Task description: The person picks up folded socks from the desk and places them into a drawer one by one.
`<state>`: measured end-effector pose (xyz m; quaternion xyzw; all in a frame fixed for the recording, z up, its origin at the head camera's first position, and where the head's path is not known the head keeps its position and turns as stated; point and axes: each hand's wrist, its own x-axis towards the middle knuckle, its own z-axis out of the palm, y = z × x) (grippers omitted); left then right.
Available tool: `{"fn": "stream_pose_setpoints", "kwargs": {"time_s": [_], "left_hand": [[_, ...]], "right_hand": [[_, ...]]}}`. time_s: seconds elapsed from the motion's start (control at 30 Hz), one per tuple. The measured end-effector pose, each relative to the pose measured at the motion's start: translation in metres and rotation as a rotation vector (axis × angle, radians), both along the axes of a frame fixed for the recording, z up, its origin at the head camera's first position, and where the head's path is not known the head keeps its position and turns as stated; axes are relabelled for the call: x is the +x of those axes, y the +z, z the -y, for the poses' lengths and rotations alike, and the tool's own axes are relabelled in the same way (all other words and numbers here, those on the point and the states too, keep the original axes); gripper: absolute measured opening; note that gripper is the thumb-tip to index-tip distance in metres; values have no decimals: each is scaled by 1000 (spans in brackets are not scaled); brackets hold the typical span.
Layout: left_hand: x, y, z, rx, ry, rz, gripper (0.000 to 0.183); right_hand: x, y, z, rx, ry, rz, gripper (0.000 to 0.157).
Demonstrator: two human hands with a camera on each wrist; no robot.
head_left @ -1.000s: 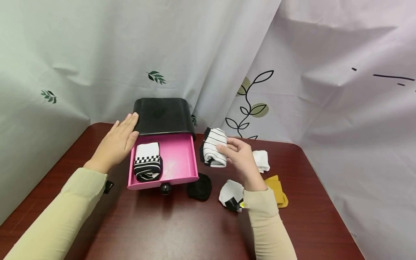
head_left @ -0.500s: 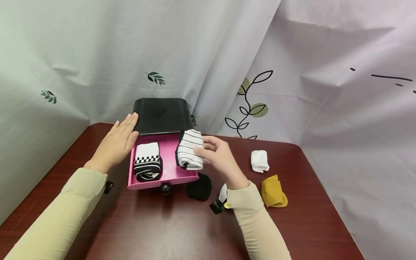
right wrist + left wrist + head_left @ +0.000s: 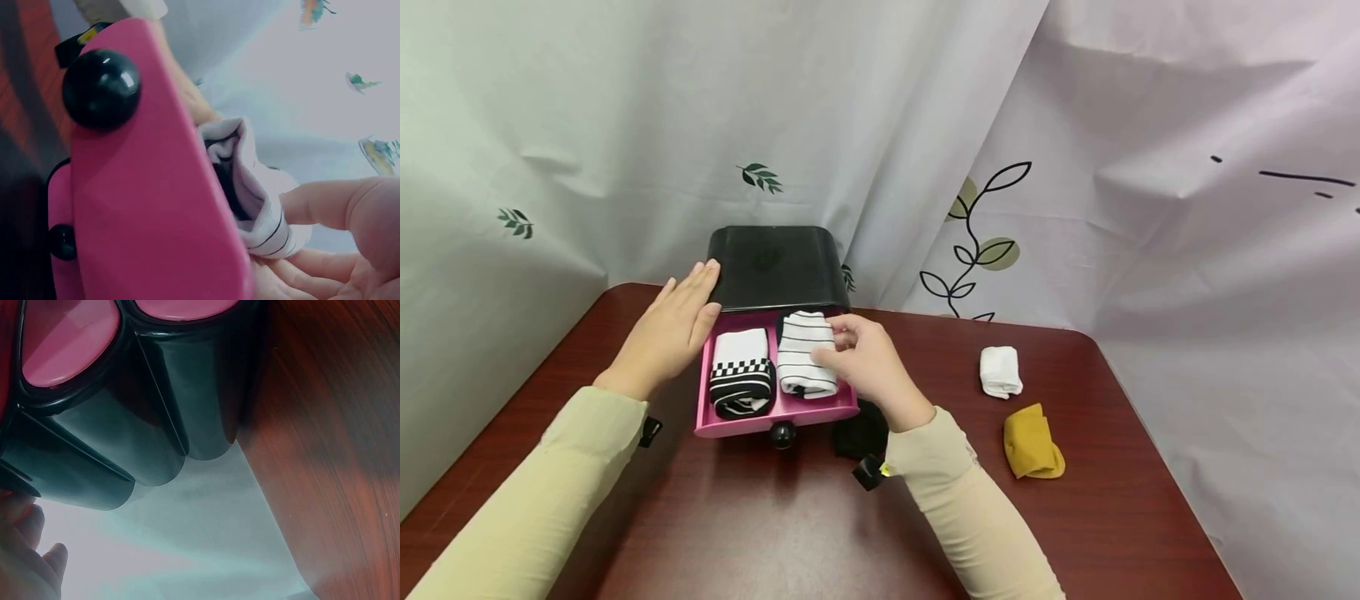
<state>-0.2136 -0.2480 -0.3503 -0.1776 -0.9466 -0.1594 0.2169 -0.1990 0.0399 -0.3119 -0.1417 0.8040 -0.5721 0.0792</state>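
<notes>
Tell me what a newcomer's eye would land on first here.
Probably the bright pink drawer, pulled out from the black cabinet at the back. At its right half, the right hand pinches a white striped sock, beside a checkered sock. The mustard-yellow bundle also stands out, lying on the table to the right.

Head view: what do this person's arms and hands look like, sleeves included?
The left sleeve and right sleeve are pale yellowish, with cuffs near the wrists. The left hand and right hand are ungloved. A small black piece shows by the left wrist; another, beside a bright yellow patch, by the right.
</notes>
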Motion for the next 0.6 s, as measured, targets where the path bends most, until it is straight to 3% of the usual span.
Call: {"fn": "stream_pose_setpoints", "kwargs": {"time_s": [0.27,0.6], "left_hand": [[0,0,0,3,-3,-9,57],[-2,-2,0,9,-7,-13,57]], "right_hand": [[3,1,9,284,-52,-218,37],[8,-5,11,461,-144,-489,39]]}}
